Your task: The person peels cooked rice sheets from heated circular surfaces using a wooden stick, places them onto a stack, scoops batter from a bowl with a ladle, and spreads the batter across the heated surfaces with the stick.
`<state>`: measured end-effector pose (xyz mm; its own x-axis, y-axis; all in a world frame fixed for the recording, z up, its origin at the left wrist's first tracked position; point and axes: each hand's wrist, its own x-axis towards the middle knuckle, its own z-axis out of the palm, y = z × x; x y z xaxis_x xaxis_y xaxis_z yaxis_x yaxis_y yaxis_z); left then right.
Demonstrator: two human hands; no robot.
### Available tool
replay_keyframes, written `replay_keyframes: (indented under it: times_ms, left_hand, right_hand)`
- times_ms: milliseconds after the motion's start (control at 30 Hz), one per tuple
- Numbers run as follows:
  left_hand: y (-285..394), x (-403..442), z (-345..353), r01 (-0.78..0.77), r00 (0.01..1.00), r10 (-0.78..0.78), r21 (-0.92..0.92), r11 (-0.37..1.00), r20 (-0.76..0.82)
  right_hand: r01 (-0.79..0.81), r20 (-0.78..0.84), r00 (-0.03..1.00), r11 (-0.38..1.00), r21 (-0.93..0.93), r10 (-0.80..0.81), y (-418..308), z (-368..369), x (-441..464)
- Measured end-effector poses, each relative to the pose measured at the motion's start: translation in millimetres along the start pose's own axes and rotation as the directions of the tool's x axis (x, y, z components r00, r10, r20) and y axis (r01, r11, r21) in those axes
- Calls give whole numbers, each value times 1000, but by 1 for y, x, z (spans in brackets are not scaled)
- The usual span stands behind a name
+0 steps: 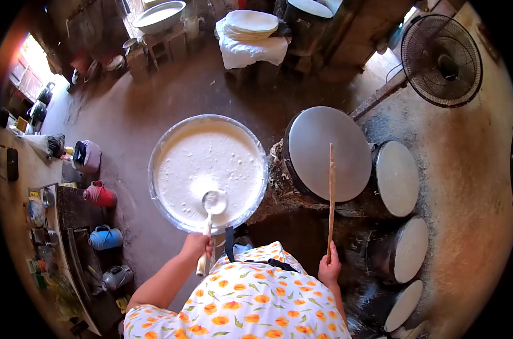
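Note:
My left hand (197, 246) is closed around the handle of a ladle (214, 201). The ladle's round bowl rests in the white batter (194, 152), near the close side of a wide basin (152, 175). In my right hand (330, 265) is a long thin wooden stick (331, 198), pointing away from me. Its far end lies over a round grey griddle-like top (318, 141), to the right of the basin. Whether the stick touches that surface I cannot tell.
Several round pale-topped drums (399, 178) line the right side. A standing fan (442, 61) is at far right. Behind the basin, a stack of flat white rounds (250, 22) sits on a cloth-covered stand. Red (101, 195) and blue flasks (105, 238) stand at left.

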<state>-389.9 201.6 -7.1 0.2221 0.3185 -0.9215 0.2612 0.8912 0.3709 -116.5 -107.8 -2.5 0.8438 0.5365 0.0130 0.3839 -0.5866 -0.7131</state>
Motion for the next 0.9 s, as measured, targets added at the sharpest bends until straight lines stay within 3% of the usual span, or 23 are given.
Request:
replay_keyframes:
  times_ms: [67, 133, 167, 200, 233, 267, 300, 400, 567, 767, 900]
  left_hand:
    - [-11, 6, -10, -50, 998, 45, 176, 983, 36]
    - [-13, 57, -4, -211, 978, 175, 526, 824, 117]
    - [-19, 103, 0, -195, 981, 160, 533, 823, 112]
    - [-13, 124, 14, -219, 975, 178, 458, 862, 130]
    - [-18, 173, 16, -257, 951, 194, 266, 929, 239]
    - [-2, 171, 35, -179, 967, 161, 80, 980, 195]
    - [8, 174, 50, -50, 980, 75, -136, 990, 184]
    - [27, 147, 63, 37, 952, 86, -388, 921, 295]
    - [41, 26, 55, -101, 894, 282, -457, 884, 348]
    - [45, -102, 58, -285, 720, 585, -610, 740, 373]
    - [67, -198, 62, -632, 608, 756, -428, 646, 243]
  right_hand:
    - [-2, -3, 1000, 1000, -8, 2, 2, 2, 1]
    - [-3, -7, 1000, 1000, -22, 2, 10, 2, 2]
    - [7, -4, 1000, 1000, -16, -7, 16, 3, 3]
    - [19, -4, 1000, 1000, -6, -19, 21, 3, 4]
    - [24, -5, 1000, 1000, -6, -24, 14, 0, 7]
    - [-4, 37, 999, 1000, 8, 3, 1, -6, 12]
    - [-30, 78, 997, 999, 17, 29, -4, -12, 16]
    - [-25, 121, 992, 1000, 9, 24, 16, -21, 28]
    - [67, 119, 990, 995, 68, -75, 41, -20, 55]
    - [163, 197, 962, 976, 146, -190, 44, -17, 90]
    - [227, 208, 945, 963, 143, -254, 44, -11, 111]
